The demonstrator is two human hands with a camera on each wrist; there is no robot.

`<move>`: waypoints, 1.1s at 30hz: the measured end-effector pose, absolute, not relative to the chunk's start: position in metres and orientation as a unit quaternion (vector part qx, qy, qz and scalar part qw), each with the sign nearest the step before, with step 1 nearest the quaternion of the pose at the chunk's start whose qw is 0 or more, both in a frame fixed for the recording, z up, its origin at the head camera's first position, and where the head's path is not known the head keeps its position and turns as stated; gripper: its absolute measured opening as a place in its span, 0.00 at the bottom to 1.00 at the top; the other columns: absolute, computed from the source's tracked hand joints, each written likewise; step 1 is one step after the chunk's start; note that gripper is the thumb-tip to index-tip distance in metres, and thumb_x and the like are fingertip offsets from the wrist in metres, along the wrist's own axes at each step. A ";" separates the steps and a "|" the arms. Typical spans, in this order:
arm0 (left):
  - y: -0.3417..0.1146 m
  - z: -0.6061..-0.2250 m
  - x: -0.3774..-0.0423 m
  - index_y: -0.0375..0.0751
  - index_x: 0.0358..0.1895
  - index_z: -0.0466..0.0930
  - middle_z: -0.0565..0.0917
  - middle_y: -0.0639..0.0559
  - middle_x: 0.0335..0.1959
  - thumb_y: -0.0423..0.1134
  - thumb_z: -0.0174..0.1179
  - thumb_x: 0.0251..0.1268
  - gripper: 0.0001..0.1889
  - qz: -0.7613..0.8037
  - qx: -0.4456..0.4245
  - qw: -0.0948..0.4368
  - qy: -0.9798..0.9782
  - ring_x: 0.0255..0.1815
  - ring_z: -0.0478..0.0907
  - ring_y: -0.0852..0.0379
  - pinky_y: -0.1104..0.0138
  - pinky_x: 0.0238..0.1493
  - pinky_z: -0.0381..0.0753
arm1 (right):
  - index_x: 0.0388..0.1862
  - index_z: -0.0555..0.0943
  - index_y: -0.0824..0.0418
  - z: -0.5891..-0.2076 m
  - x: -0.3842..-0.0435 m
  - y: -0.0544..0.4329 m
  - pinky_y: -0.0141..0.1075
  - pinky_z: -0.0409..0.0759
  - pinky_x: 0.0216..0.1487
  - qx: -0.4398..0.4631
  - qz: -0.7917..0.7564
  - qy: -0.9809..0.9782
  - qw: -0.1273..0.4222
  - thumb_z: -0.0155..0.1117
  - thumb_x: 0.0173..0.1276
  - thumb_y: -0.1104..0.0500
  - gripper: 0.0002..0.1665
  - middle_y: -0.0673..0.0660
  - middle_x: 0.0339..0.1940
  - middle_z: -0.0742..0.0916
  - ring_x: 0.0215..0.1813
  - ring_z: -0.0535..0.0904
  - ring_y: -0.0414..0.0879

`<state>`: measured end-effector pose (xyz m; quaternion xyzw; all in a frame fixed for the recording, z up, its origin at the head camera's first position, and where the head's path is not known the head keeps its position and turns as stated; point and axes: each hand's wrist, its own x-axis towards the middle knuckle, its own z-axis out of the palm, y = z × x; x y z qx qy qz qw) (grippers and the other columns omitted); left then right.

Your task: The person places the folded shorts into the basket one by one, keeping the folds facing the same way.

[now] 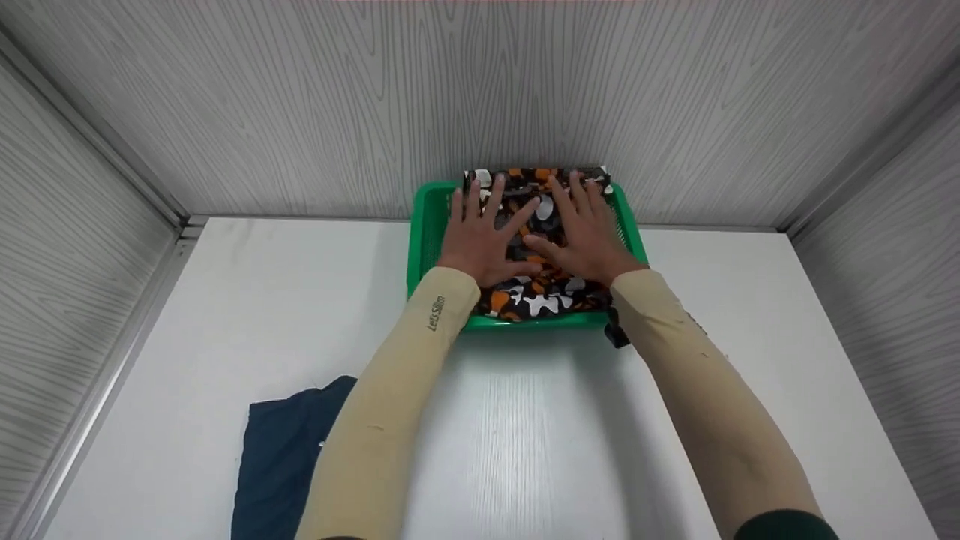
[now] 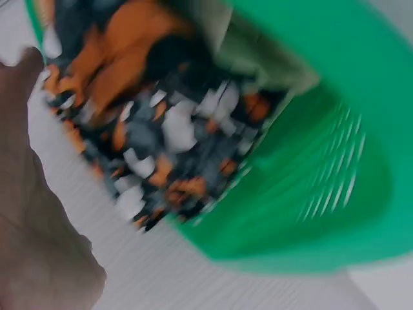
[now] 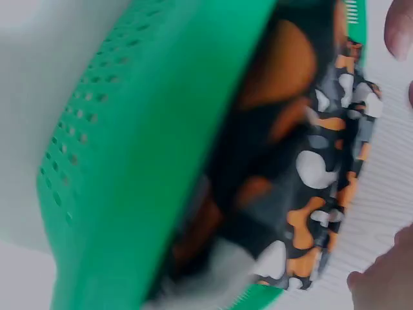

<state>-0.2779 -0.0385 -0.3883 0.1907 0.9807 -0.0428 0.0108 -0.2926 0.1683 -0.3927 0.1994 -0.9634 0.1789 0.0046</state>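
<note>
A folded cloth with an orange, black, grey and white camouflage print [image 1: 544, 296] lies in a green plastic basket [image 1: 416, 247]. Its far edge rises over the basket's back rim. My left hand [image 1: 480, 240] spreads its straight fingers over the left part of the cloth, and my right hand [image 1: 585, 236] does the same over the right part. The left wrist view shows a pale green fabric [image 2: 264, 58] tucked between the print and the basket wall. Over the front right rim hangs a black strap [image 1: 616, 330].
A dark blue cloth [image 1: 274, 457] lies on the white table [image 1: 517, 450] at the front left, partly behind the left sleeve. The basket stands against the grey wood-grain back wall [image 1: 300, 112]. Similar panels close off both sides.
</note>
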 end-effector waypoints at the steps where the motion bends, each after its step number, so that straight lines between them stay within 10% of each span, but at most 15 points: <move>1: -0.037 -0.396 -0.277 0.71 0.82 0.30 0.32 0.43 0.84 0.83 0.40 0.60 0.51 -0.036 0.182 0.034 0.982 0.82 0.34 0.33 0.40 0.77 0.35 | 0.85 0.39 0.54 -0.397 -0.291 0.167 0.69 0.36 0.74 0.195 0.173 -0.965 -0.021 0.52 0.73 0.29 0.58 0.67 0.83 0.40 0.81 0.31 0.70; 11: -0.036 -0.417 -0.237 0.70 0.83 0.35 0.37 0.43 0.84 0.67 0.50 0.73 0.43 -0.023 0.088 0.191 0.977 0.82 0.38 0.37 0.41 0.76 0.49 | 0.85 0.35 0.45 -0.427 -0.267 0.169 0.64 0.44 0.76 0.107 0.055 -0.958 -0.260 0.55 0.68 0.25 0.61 0.68 0.82 0.35 0.81 0.30 0.68; 18: -0.026 -0.419 -0.234 0.72 0.82 0.35 0.38 0.44 0.84 0.49 0.51 0.79 0.40 -0.007 0.079 0.216 0.973 0.82 0.40 0.37 0.57 0.50 0.79 | 0.85 0.38 0.50 -0.412 -0.251 0.167 0.64 0.54 0.74 0.112 0.024 -0.952 -0.282 0.56 0.74 0.37 0.54 0.73 0.82 0.39 0.82 0.34 0.68; 21: -0.025 -0.402 -0.230 0.71 0.83 0.38 0.41 0.44 0.84 0.45 0.50 0.80 0.39 0.000 0.071 0.198 0.978 0.82 0.42 0.37 0.62 0.35 0.73 | 0.85 0.41 0.51 -0.400 -0.250 0.164 0.62 0.55 0.75 0.114 0.022 -0.958 -0.261 0.56 0.74 0.39 0.53 0.74 0.81 0.42 0.81 0.36 0.69; 33: -0.019 -0.418 -0.234 0.74 0.82 0.36 0.40 0.45 0.84 0.47 0.53 0.78 0.41 0.001 0.068 0.220 0.973 0.82 0.41 0.36 0.63 0.29 0.69 | 0.85 0.44 0.51 -0.416 -0.248 0.169 0.61 0.56 0.75 0.110 0.030 -0.960 -0.254 0.57 0.74 0.41 0.51 0.73 0.82 0.44 0.81 0.40 0.70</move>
